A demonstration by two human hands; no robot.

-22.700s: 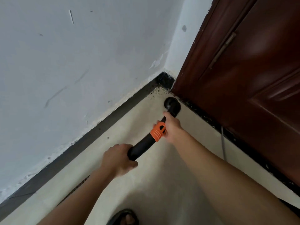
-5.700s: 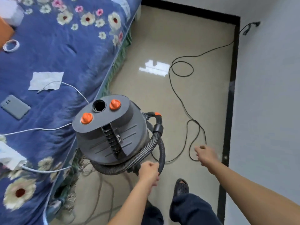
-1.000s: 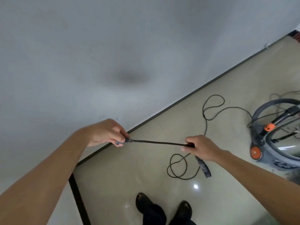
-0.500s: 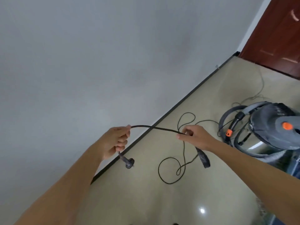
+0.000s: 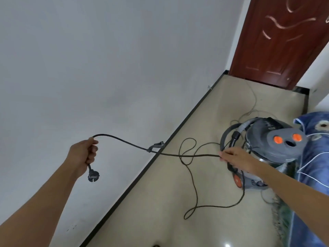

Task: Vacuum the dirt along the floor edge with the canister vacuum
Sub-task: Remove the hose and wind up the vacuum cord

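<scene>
My left hand grips the vacuum's black power cord near its end, and the plug dangles below my fist. From there the cord stretches rightward to my right hand, which pinches it further along. A grey strap hangs on the cord between my hands. Loose loops of the cord lie on the beige floor. The grey canister vacuum, with two orange buttons and a coiled hose, stands just behind my right hand.
A white wall with a black skirting strip runs along the left. A dark red door closes the far end. A blue floral bed cover hangs at the right edge, close to the vacuum.
My hands have drawn further apart along the cord. The right hand has slid toward the vacuum, and the grey strap now sits midway between my hands. The view has swung right.
</scene>
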